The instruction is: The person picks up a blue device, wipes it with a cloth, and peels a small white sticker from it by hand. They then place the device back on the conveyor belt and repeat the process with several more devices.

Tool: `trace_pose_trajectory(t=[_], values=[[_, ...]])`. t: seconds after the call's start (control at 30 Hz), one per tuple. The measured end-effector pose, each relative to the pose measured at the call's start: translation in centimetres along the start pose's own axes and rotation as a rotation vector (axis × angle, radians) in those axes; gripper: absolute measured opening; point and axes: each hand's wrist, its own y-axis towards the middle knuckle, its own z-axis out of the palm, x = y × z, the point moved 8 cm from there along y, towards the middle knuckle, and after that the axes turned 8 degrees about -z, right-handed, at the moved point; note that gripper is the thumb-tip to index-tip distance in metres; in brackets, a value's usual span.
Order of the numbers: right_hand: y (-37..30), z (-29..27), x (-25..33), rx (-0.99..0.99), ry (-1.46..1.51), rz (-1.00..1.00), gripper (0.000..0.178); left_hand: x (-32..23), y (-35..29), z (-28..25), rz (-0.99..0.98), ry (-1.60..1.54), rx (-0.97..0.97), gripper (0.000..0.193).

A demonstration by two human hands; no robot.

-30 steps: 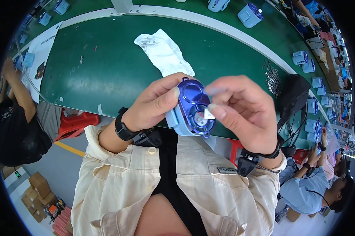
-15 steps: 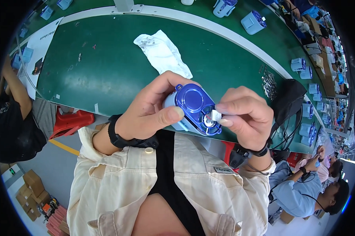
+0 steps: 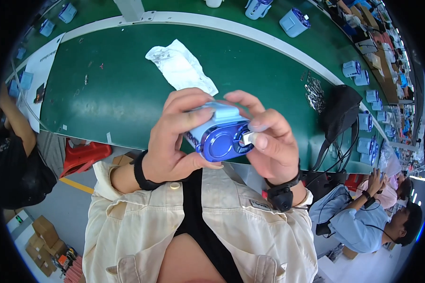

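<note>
A light-blue plastic container (image 3: 219, 114) with a glossy dark-blue oval lid (image 3: 220, 144) is raised over the table's near edge, its lid turned toward me. My left hand (image 3: 172, 137) is closed round its left side, fingers over the top and thumb beneath. At the right end of the lid, the thumb and forefinger of my right hand (image 3: 274, 141) pinch a small white piece (image 3: 247, 138), tag-like, by the round opening. The other right fingers rest behind the container. What lies inside the opening is hard to make out.
A crumpled white plastic bag (image 3: 181, 68) lies beyond my hands on the green table (image 3: 113, 89). Metal clips (image 3: 314, 94) are heaped beside a black pouch (image 3: 340, 111) with cables. More blue containers (image 3: 295, 22) stand past the white rail. People sit on both sides.
The container has tipped so its lid faces me and its light-blue side shows on top. Both hands turned with it; the right moved left, still pinching the white piece.
</note>
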Motion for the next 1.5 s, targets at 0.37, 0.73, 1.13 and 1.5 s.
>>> trace_pose_trajectory(t=[0.37,0.73,1.13,1.5], values=[[0.4,-0.9,-2.2,-0.030,0.117,-0.010,0.021,-0.6,0.4,0.4,0.008,0.310,-0.014,0.080],[1.2,2.0,2.2,0.291,-0.652,-0.334,0.021,-0.5,1.8,2.1,-0.053,0.295,0.047,0.076],[0.3,0.4,1.6,0.082,-0.590,-0.481,0.026,-0.4,1.1,1.9,0.016,0.377,-0.090,0.070],[0.8,0.0,-0.1,-0.003,-0.448,-0.219,0.029,-0.8,1.1,1.3,0.102,0.490,-0.188,0.063]])
